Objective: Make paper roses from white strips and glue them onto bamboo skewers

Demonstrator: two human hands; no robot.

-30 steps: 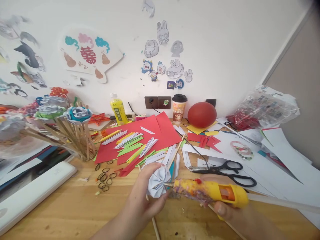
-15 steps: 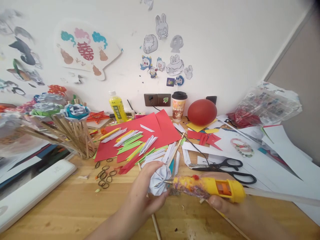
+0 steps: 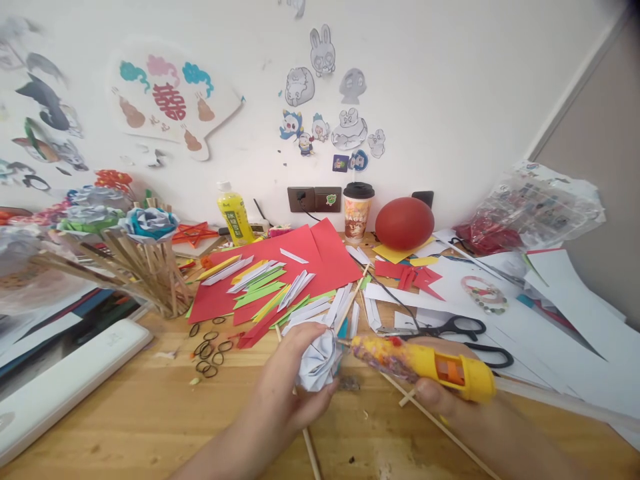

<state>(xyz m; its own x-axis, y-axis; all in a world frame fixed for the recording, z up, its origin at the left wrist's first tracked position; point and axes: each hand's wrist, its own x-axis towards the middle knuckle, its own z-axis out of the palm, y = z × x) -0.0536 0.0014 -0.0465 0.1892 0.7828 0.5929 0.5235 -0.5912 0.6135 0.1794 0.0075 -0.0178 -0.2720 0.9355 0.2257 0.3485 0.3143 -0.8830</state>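
Between the thumb and fingers of my left hand is a folded white paper flower, with a bit of blue paper behind its right side. My right hand is wrapped round a yellow glue gun, whose metal nozzle points left at the flower's right edge. A clear glue stick sticks out of the gun's back end. Below my left hand a wooden stick runs toward the front edge. Folded paper strips lie just beyond the flower.
Black scissors lie behind the glue gun. Rubber bands are scattered at the left, near a white device. Farther back are a yellow bottle, a cup and a red balloon. Crossed sticks lie below the gun.
The glue gun in my right hand has moved slightly right, and its nozzle has shifted from the flower's middle to its right edge. My left hand has barely moved; the flower is turned a little.
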